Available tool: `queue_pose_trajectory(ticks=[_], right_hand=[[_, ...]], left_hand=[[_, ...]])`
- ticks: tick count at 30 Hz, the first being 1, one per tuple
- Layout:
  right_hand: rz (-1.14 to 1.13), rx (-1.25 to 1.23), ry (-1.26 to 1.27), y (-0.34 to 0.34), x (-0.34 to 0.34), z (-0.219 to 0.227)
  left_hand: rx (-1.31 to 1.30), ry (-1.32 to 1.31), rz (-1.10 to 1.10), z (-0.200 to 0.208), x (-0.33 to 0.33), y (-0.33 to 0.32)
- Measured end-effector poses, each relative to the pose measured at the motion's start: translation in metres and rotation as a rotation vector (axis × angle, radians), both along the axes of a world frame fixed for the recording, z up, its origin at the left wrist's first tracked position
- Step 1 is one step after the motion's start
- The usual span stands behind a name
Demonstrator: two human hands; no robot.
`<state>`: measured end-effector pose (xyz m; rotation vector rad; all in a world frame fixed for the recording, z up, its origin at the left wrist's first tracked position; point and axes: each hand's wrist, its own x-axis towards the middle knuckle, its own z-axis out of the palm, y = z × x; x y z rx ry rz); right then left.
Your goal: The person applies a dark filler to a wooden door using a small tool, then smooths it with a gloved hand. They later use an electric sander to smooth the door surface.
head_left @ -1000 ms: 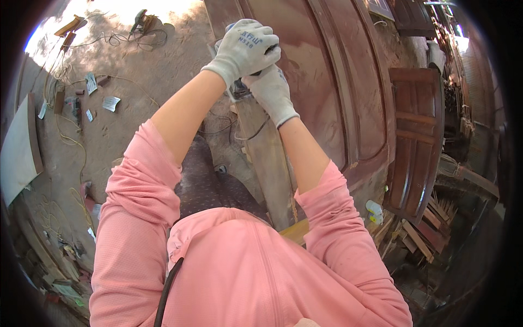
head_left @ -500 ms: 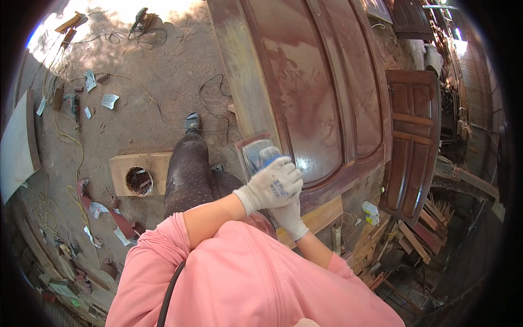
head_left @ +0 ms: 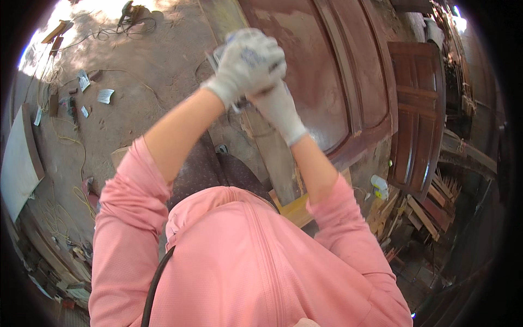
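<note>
Your left hand (head_left: 249,62) is curled over the sander (head_left: 218,54), which sits under it, partly showing at its left, on the door's (head_left: 305,76) left edge; your right hand (head_left: 279,110) presses close behind, its fingers hidden, so I can't tell its hold.

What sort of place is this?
Likely a woodworking workshop, judging by a large reddish-brown panelled wooden door, a dark-brown panelled wooden door to its right, and a heap of brown wood offcuts.
</note>
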<state>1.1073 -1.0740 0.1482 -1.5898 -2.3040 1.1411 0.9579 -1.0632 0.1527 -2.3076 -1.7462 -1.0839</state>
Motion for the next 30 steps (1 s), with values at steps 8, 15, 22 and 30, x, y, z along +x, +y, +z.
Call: queue_pose_trajectory(ticks=[8,15,22,30], right_hand=[[-0.017,-0.067,-0.265,-0.242,0.226,-0.012],[0.03,0.287,-0.282,-0.248,0.236,-0.015],[-0.091,0.123,-0.184,-0.05,0.075,0.017],[-0.119,0.048,-0.103,-0.045,0.072,0.013]], left_hand=[[-0.221,0.01,-0.717,0.002,0.182,-0.172],[-0.153,0.022,-0.823,-0.002,0.186,-0.168],[-0.159,0.156,-0.494,0.007,0.054,-0.019],[-0.055,0.1,-0.379,0.004,0.055,-0.021]])
